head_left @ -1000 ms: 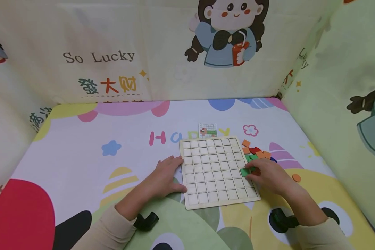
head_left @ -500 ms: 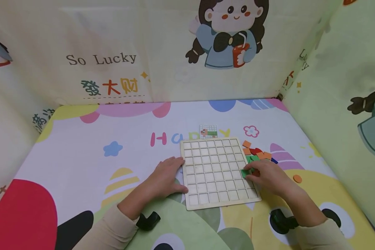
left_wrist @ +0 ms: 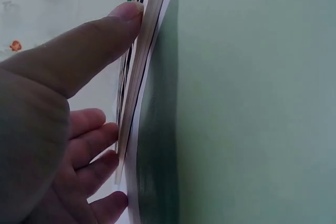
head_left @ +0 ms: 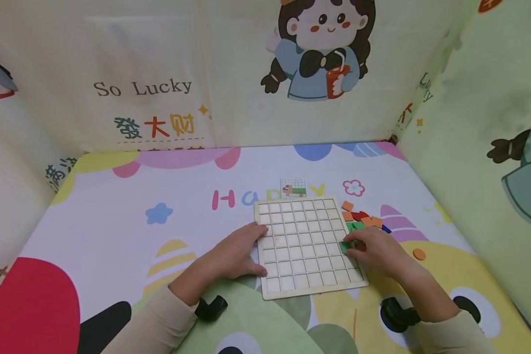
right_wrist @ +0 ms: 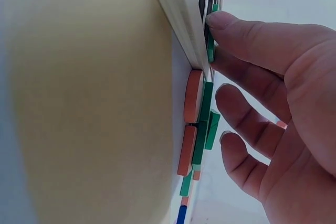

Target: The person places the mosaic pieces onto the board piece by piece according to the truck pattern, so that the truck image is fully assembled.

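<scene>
A pale wooden grid board (head_left: 303,239) lies flat on the patterned cloth. My left hand (head_left: 235,254) rests at its left edge, fingertips over the rim and thumb lower down; the left wrist view shows the thumb (left_wrist: 100,43) touching the board's side. At the right side of the board, my right hand (head_left: 380,250) pinches a green square tile (head_left: 343,247) between thumb and finger. Seen from the right wrist, this green tile (right_wrist: 211,45) sits at the grid's surface by the board's edge. Whether it lies fully in a cell, I cannot tell.
Right of the board lies a loose pile of green, orange, red and blue pieces (head_left: 371,221), partly behind my right hand. One orange disc (head_left: 419,254) sits apart. A small picture card (head_left: 294,188) with a grid drawing lies behind the board.
The left fingertips have slid slightly farther over the board's left rim. My right hand stays almost still at the green tile. The head view has shifted a little.
</scene>
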Demonstrator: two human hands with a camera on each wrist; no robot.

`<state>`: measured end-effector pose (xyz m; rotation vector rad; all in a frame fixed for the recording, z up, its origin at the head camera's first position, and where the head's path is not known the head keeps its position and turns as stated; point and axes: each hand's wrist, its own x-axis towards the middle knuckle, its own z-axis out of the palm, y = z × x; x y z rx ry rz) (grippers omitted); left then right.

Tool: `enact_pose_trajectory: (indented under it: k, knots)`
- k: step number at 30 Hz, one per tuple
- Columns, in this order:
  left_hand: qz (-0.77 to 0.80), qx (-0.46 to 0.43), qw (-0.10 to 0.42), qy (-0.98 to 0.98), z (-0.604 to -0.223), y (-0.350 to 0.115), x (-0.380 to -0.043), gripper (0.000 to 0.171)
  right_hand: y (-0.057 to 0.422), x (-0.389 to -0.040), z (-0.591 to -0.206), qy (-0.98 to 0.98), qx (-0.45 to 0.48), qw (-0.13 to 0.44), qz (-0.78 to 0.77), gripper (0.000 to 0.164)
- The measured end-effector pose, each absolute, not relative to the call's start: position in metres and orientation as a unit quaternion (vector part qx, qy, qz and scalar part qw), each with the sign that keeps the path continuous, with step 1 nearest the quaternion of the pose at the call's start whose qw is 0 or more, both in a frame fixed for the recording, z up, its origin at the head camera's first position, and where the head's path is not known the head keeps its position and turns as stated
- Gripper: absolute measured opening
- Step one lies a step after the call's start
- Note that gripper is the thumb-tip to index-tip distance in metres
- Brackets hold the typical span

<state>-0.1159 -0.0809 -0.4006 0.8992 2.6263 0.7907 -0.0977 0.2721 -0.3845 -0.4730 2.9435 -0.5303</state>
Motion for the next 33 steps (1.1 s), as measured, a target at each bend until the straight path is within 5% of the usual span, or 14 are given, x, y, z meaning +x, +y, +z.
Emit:
enact_pose_trajectory:
  k: [33]
  knots:
    - [0.299, 0.269, 0.132, 0.906, -0.404, -0.079, -0.116, 0.083, 0.291, -0.101, -0.366, 0.970, -0.099, 0.052, -0.218, 0.034]
